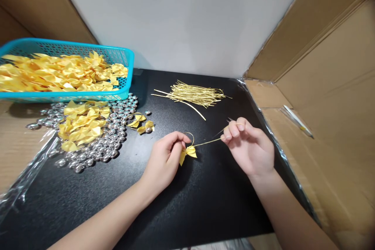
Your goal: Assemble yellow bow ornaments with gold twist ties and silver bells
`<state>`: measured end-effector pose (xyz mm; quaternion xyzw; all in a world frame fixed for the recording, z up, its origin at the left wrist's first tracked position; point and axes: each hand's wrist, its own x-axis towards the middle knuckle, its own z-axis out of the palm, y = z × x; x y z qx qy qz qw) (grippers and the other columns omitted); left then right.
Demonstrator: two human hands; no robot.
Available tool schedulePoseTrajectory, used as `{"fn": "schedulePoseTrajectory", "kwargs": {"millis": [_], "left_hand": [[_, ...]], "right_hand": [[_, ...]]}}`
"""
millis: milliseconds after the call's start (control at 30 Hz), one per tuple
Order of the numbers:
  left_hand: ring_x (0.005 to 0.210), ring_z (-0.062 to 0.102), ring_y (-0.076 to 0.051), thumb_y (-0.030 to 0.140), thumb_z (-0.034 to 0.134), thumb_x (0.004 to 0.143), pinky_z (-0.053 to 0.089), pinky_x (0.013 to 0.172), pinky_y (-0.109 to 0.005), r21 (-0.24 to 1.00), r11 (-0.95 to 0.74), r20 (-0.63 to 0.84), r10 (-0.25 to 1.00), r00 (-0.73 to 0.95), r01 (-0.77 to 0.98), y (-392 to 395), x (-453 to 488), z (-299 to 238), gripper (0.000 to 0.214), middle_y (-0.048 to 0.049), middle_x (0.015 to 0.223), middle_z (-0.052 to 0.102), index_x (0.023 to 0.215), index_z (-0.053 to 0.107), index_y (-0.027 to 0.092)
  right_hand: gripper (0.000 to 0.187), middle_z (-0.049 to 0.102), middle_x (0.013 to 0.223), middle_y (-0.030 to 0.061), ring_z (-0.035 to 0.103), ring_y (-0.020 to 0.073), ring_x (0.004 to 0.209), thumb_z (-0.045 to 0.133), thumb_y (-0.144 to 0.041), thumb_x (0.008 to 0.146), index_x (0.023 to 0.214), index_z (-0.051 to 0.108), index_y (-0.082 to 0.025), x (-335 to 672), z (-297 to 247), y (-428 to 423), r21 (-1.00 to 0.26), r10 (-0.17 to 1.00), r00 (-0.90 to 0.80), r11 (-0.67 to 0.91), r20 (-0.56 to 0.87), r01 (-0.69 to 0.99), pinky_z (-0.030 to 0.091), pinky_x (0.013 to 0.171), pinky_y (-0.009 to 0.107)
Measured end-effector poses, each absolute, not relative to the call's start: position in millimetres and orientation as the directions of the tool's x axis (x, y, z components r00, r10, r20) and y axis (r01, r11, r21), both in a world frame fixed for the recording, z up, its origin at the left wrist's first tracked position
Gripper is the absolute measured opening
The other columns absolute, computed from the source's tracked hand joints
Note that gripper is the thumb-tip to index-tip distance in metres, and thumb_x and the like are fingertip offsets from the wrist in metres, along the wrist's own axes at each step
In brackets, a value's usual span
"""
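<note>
L hand (pixel 164 157) pinches bow (pixel 191 151), R (pixel 253 147) cord (pixel 208 141), poss. tool (pixel 229 119).

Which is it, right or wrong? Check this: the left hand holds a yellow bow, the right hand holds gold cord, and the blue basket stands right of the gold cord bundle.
Wrong side: in the head view, the blue basket stands left of the gold cord bundle. The left hand holds a yellow bow, the right hand gold cord.
</note>
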<state>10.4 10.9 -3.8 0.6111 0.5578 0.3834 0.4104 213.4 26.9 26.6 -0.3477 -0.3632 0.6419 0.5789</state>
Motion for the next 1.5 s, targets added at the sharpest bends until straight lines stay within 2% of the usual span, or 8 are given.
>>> {"fn": "schedulePoseTrajectory", "kwargs": {"millis": [267,433,633,800,933,1300,1400,1500], "left_hand": [[0.062,0.056,-0.014,0.019,0.043,0.089,0.043,0.058,-0.024,0.963,-0.036,0.017,0.997,0.074,0.267,11,13,-3,0.020,0.0012,0.071,0.060,0.083,0.062,0.018],[0.064,0.058,-0.012,0.022,0.048,0.091,0.046,0.056,-0.022,0.979,-0.077,0.066,0.996,0.065,0.190,10,14,-1,0.015,0.0001,0.078,0.063,0.088,0.062,0.019],[0.072,0.061,-0.012,0.016,0.048,0.093,0.049,0.061,-0.021,0.927,-0.259,0.236,0.965,0.116,0.271,7,11,-2,0.014,-0.0008,0.085,0.064,0.091,0.062,0.019],[0.083,0.063,-0.011,0.008,0.049,0.092,0.052,0.070,-0.022,0.849,-0.440,0.380,0.893,0.242,0.291,7,9,-4,0.018,-0.0017,0.094,0.064,0.101,0.059,0.020],[0.078,0.061,-0.010,0.005,0.052,0.090,0.052,0.069,-0.021,0.794,-0.541,0.444,0.828,0.342,0.276,4,10,-3,0.025,-0.0027,0.099,0.063,0.110,0.057,0.019],[0.078,0.058,-0.010,0.002,0.046,0.090,0.050,0.069,-0.021,0.798,-0.491,0.319,0.837,0.445,0.351,6,10,-3,0.036,-0.0043,0.105,0.060,0.121,0.051,0.020],[0.076,0.057,-0.010,0.003,0.047,0.090,0.049,0.068,-0.022,0.802,-0.456,0.261,0.848,0.461,0.385,8,11,-6,0.034,-0.0037,0.102,0.060,0.119,0.052,0.020],[0.075,0.057,-0.011,0.005,0.047,0.091,0.050,0.067,-0.024,0.825,-0.417,0.227,0.863,0.452,0.381,9,12,-9,0.032,-0.0031,0.099,0.060,0.119,0.052,0.021]], "right_hand": [[0.020,0.054,0.060,-0.0042,0.051,0.0097,0.054,0.069,-0.032,0.073,0.068,0.054,-0.019,209,12,32,-0.988,0.983,0.148,-0.091,-0.110,-0.127,0.044,0.055,0.024],[0.031,0.057,0.064,-0.0071,0.055,0.0103,0.054,0.070,-0.031,0.070,0.091,0.050,-0.020,206,3,34,-0.993,0.978,0.179,-0.113,-0.107,0.022,0.046,0.057,0.025],[0.028,0.061,0.090,0.0038,0.061,0.0159,0.071,0.066,-0.030,0.074,0.095,0.053,-0.019,208,-6,35,-0.952,0.989,0.147,-0.017,0.029,0.305,0.050,0.061,0.030],[0.014,0.066,0.098,0.0092,0.061,0.0269,0.090,0.063,-0.027,0.080,0.091,0.064,-0.018,233,2,42,-0.539,0.954,0.135,0.032,0.268,0.842,0.050,0.076,0.040],[0.029,0.066,0.106,0.0155,0.060,0.0349,0.097,0.068,-0.031,0.079,0.102,0.068,-0.014,262,3,46,-0.172,0.975,0.172,-0.147,0.142,0.974,0.049,0.078,0.044],[0.012,0.065,0.093,0.0160,0.064,0.0299,0.087,0.047,-0.010,0.087,0.093,0.057,-0.011,262,-3,46,0.051,1.000,0.026,-0.027,0.016,0.998,0.045,0.072,0.036],[0.010,0.065,0.089,0.0145,0.063,0.0284,0.079,0.042,-0.013,0.093,0.088,0.051,-0.015,263,-3,48,0.004,1.000,0.014,-0.014,-0.002,1.000,0.043,0.066,0.035],[0.014,0.063,0.077,0.0068,0.061,0.0212,0.066,0.042,-0.023,0.097,0.083,0.045,-0.020,263,3,43,-0.354,0.999,0.053,-0.050,-0.002,0.934,0.041,0.060,0.031]]}}
